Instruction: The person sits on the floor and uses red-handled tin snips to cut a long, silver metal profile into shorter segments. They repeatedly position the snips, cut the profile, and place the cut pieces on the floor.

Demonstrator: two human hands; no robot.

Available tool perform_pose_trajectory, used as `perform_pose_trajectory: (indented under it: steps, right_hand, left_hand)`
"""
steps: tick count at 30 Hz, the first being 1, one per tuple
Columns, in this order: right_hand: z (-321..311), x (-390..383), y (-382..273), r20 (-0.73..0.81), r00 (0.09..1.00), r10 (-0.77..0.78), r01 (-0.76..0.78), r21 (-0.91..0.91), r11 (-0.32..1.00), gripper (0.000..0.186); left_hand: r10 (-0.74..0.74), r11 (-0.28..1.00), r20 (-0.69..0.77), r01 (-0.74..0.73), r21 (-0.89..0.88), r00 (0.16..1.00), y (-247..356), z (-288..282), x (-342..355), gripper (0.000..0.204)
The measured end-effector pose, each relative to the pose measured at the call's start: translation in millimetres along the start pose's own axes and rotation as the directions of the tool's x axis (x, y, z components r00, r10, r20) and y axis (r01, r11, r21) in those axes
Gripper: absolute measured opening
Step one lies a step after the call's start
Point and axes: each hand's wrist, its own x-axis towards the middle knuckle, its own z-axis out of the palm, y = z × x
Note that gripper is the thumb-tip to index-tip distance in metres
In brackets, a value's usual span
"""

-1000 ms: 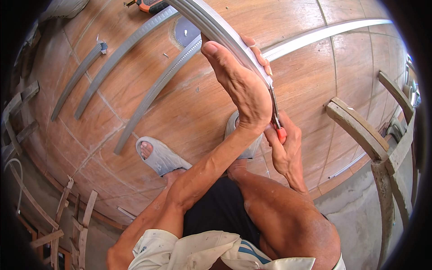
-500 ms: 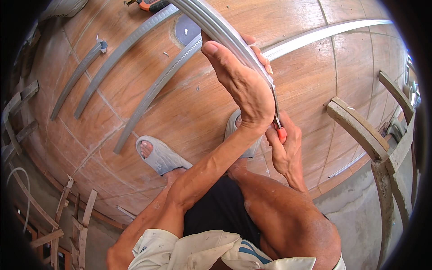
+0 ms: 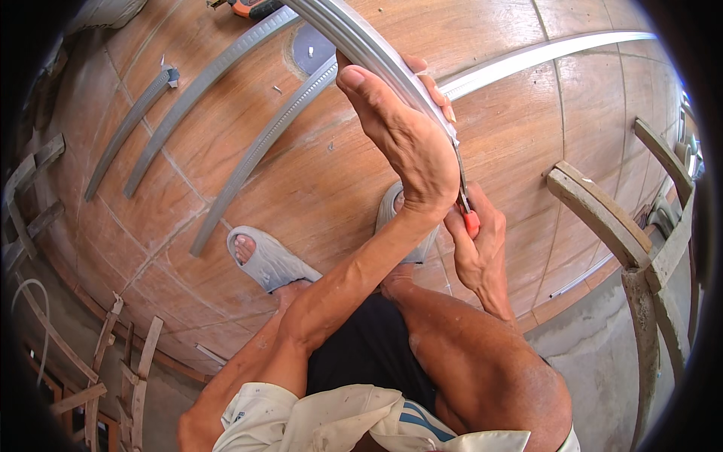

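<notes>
Curving across the upper middle, the long grey ribbed metal strip (image 3: 361, 41) is gripped by the left hand (image 3: 403, 139); the right hand (image 3: 478, 248) clenches red-handled snips (image 3: 467, 215) at its lower end, above wood-patterned floor (image 3: 301, 188) with similar strips (image 3: 256, 158).
</notes>
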Motion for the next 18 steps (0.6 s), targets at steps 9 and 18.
perform_pose_trajectory:
  steps: [9,18]
  right_hand:
    - [-1.8,-1.1,0.9,0.025,0.999,0.047,-0.047,0.013,0.999,0.017]
    - [0.3,-0.3,-1.7,-0.018,1.0,0.017,-0.016,0.017,1.0,0.015]
  left_hand:
    - [0.004,1.0,0.034,-0.004,-0.011,0.999,2.2,-1.2,-1.0,0.055]
    - [0.065,0.996,0.06,-0.069,0.053,0.996,-4.5,-1.9,1.5,0.054]
